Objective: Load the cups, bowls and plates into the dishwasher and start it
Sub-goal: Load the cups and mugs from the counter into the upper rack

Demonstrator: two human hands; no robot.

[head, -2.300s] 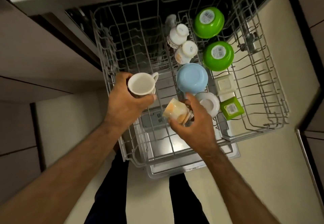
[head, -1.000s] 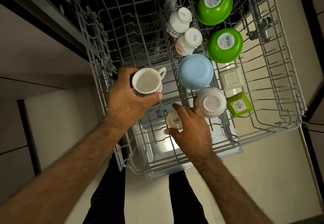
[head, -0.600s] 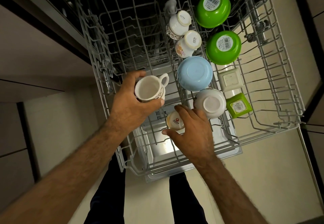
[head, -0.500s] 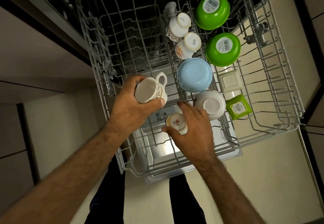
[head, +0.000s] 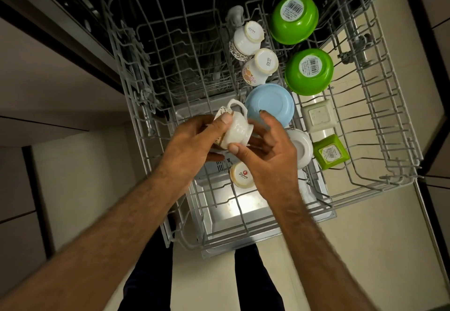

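Over the pulled-out upper dishwasher rack, both hands hold one white patterned cup tipped on its side, handle up. My left hand grips its rim end with the thumb on top. My right hand pinches its base end between thumb and fingers. Just below them a small cup stands upside down in the rack. Upside down too are two more cups, a blue bowl, a white bowl and two green bowls.
A small white square dish and a green square dish sit at the rack's right. The rack's left half holds only bare tines. The open dishwasher door lies below. Cabinet fronts flank the left; my legs stand at the front edge.
My right hand let go of the small cup, now upside down in the rack, and moved up to the white cup. My left hand tipped that cup onto its side.
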